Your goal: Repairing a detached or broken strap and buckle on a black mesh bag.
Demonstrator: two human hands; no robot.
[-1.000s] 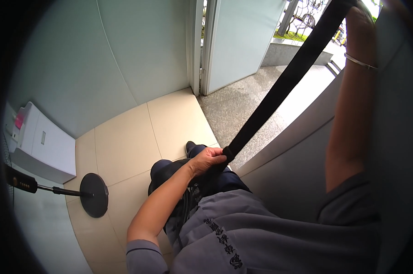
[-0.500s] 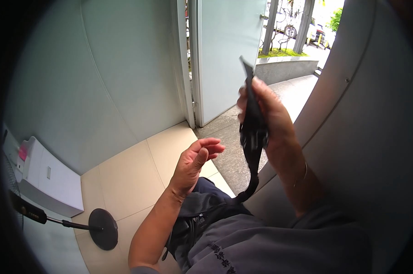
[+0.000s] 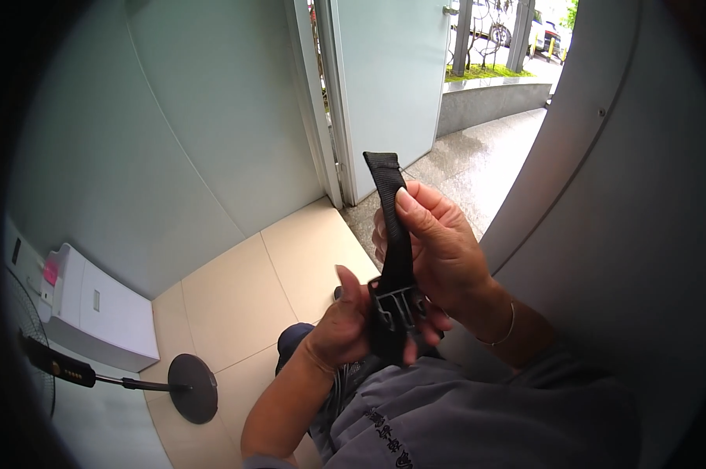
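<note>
two bare hands meet at a black strap, and the right hand (image 3: 450, 254) has it pinched, thumb laid flat on the webbing of the strap (image 3: 399, 254) and fingers behind it. the strap's loose end sticks up past that thumb, with a thin thread hanging off it, and a black plastic buckle (image 3: 401, 305) sits on the strap just below the pinch. the left hand (image 3: 339, 327) is at the buckle's left side, thumb raised clear and fingers going behind the buckle; how tightly they close cannot be told. some fingertips show at the buckle's right and lower edges, though whose they are is unclear. below the right hand's grip, a thin bracelet (image 3: 512, 324) circles the wrist, and nearer the body is a grey shirt (image 3: 462, 406). well to the left of the grip are a fan's round dark base (image 3: 193, 389) on beige tiles (image 3: 228, 313) and a white cabinet (image 3: 99, 301) with a pink thing (image 3: 50, 271) near its top. beyond the grip a pale door (image 3: 392, 78) stands open, with a low grey wall (image 3: 489, 105) outside.
</note>
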